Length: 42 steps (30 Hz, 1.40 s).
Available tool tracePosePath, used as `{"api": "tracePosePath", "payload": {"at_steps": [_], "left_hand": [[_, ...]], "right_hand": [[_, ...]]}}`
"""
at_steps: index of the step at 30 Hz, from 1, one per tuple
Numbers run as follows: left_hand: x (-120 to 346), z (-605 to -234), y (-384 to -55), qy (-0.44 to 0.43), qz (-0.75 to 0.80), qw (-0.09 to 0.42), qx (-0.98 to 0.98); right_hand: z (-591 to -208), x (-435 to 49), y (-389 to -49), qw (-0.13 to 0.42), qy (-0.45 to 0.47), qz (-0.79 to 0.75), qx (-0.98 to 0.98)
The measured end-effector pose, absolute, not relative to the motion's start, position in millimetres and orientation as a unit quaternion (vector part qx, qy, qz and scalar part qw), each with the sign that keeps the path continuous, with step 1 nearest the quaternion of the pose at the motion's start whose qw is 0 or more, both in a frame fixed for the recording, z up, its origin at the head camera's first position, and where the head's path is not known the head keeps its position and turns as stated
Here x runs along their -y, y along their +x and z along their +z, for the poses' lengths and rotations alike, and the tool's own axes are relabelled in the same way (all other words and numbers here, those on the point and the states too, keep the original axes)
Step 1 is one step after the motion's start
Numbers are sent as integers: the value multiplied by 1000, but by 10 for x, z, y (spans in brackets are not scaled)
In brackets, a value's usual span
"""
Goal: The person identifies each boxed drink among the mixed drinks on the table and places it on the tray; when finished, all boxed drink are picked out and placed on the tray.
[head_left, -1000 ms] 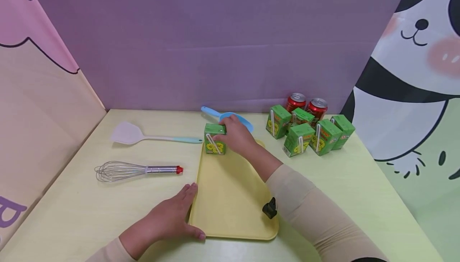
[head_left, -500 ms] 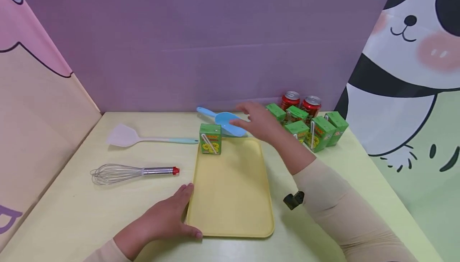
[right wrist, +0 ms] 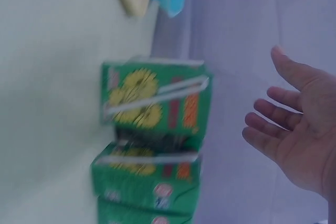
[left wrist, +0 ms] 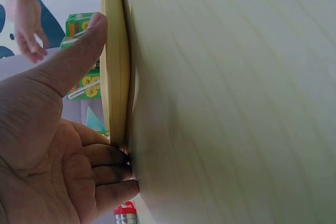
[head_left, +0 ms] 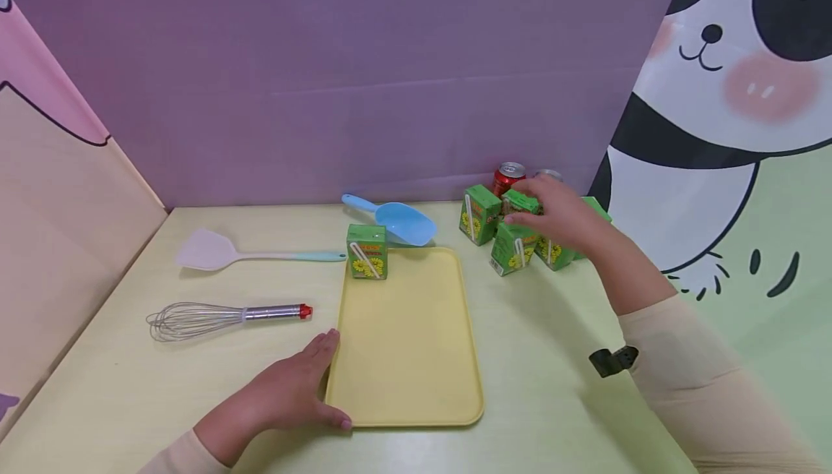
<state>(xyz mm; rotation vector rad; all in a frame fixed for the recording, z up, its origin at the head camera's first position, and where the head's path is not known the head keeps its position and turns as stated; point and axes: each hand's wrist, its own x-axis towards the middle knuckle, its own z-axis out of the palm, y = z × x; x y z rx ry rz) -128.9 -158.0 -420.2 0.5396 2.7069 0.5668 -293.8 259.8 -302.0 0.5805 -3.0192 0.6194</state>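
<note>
Far left of the frame, at mid-height, here's the whisk (head_left: 273,312) lying flat, its red-tipped handle pointing right. Just above it lies the pale spatula (head_left: 208,250), broad head to the left, teal handle end right up near the tray. Lower left, in comes the left hand (head_left: 286,394), thumb and fingers spread and straight, fingertips resting against the tray's edge, thumb at its near corner, gripping nothing.

Centre now: the yellow tray (head_left: 403,344) lies flat, and one green drink carton (head_left: 367,253) stands upright at its far left corner, white straw slanting across its front. Behind that carton and the tray's far edge sits the blue scoop (head_left: 406,222), handle to the upper left.

Right of centre, a cluster! Five more green cartons (head_left: 479,215) stand close together, some partly hidden, with two cans behind them: a red can (head_left: 508,178) and another can (head_left: 549,173) mostly covered. Over this group hangs the right hand (head_left: 559,214), and the right wrist view settles it: fingers parted, loosely extended, holding nothing, apart from the cartons. A small black device (head_left: 611,362) rides on that sleeve, and a panda (head_left: 715,98) decorates the wall at upper right.
</note>
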Motion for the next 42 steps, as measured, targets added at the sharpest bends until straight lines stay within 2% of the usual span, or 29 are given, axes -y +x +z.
{"api": "tracePosePath", "payload": {"at_steps": [8, 16, 29, 35, 42], "left_hand": [[1567, -4160, -1273, 186, 196, 171, -948], [1559, -4178, -1282, 188, 192, 171, -948], [1572, -4201, -1292, 186, 200, 166, -948], [1569, -4202, -1288, 185, 197, 167, -948], [1552, -4187, -1285, 181, 199, 171, -948]], "right_hand": [[-3319, -2778, -3033, -57, 222, 133, 964], [-3436, -2788, -3067, -16, 244, 97, 965], [-3334, -2733, -3108, -51, 203, 99, 973], [-3143, -2475, -3061, -49, 205, 112, 971], [-3054, -2142, -3075, -48, 251, 120, 959]]}}
